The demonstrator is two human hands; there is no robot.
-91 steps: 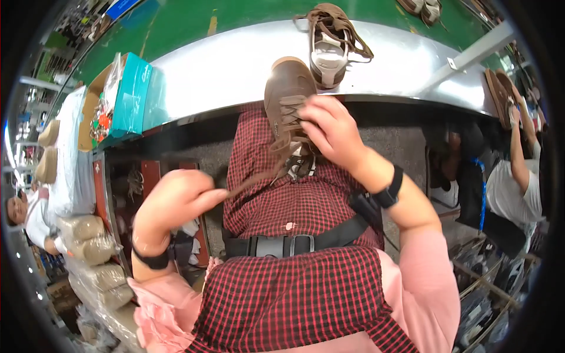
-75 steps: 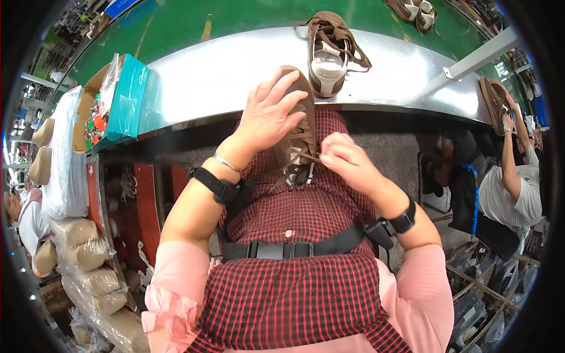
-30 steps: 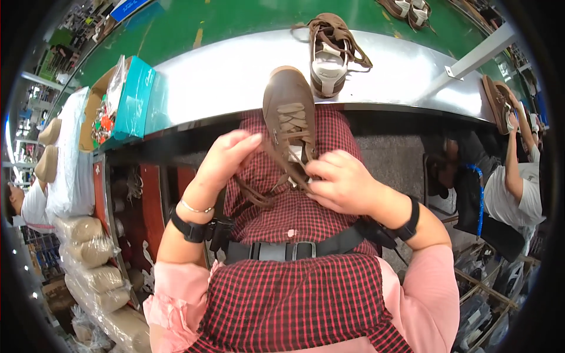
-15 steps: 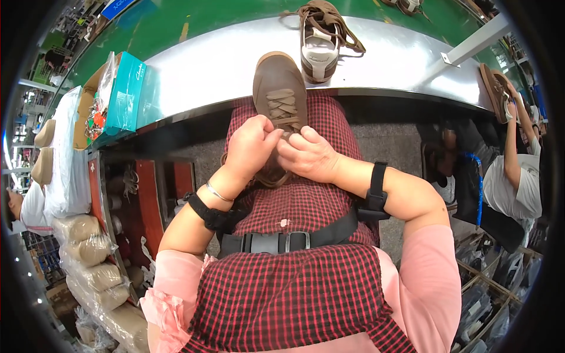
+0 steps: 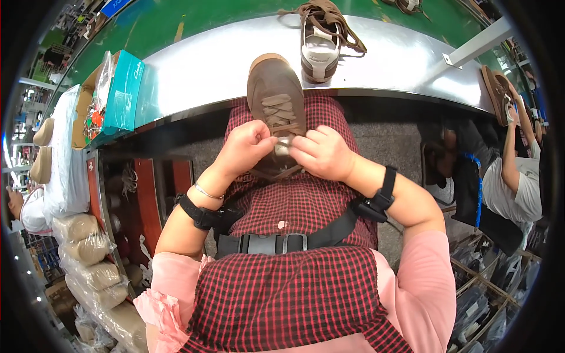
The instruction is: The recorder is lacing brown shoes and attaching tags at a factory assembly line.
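Note:
A brown sneaker point(image 5: 273, 88) with crossed tan laces point(image 5: 278, 112) rests on my lap, its toe pointing away towards the bench. My left hand point(image 5: 244, 147) is closed in a pinch at the left of the shoe's tongue, by the top of the lacing. From the other side my right hand point(image 5: 322, 154) pinches there too, fingers curled. A pale, shiny patch on the tongue point(image 5: 283, 147) shows between the thumbs. The exact part under my fingertips is hidden. On the bench beyond stands another brown and white sneaker point(image 5: 319, 50), its loose laces heaped on top.
The shiny metal bench point(image 5: 206, 70) runs across in front of me. A teal box point(image 5: 126, 94) with small items in a carton beside it stands at its left end. Wrapped tan rolls point(image 5: 97, 276) are stacked left. At the right a person point(image 5: 512, 176) handles another shoe.
My hands have shifted slightly apart and now show the pale patch between them. My right elbow has dropped a little, and the shoe has tilted slightly left.

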